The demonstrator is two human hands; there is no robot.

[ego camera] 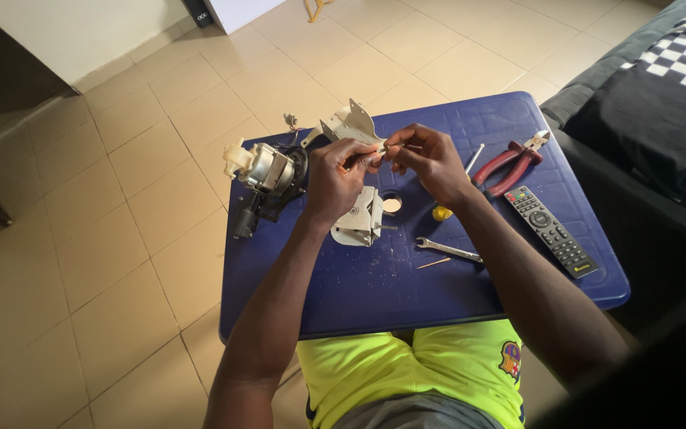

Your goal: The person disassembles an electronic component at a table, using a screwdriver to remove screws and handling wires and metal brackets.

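Note:
My left hand [335, 171] and my right hand [430, 159] meet above a blue plastic table [375, 294], both pinching a small thin part [375, 152] between their fingertips; what it is I cannot make out. Just behind the hands lies a cream plastic housing piece [348, 123]. Under my left hand sits another cream housing piece [359, 221]. A small electric motor [267, 176] with a metal body lies at the table's left edge.
Red-handled pliers [510, 163], a black remote control [551, 230], a spanner [448, 250], a yellow-handled screwdriver [446, 208] and a thin stick [433, 263] lie on the table's right half. A dark sofa [660, 103] with a checkered cloth stands right. Tiled floor surrounds the table.

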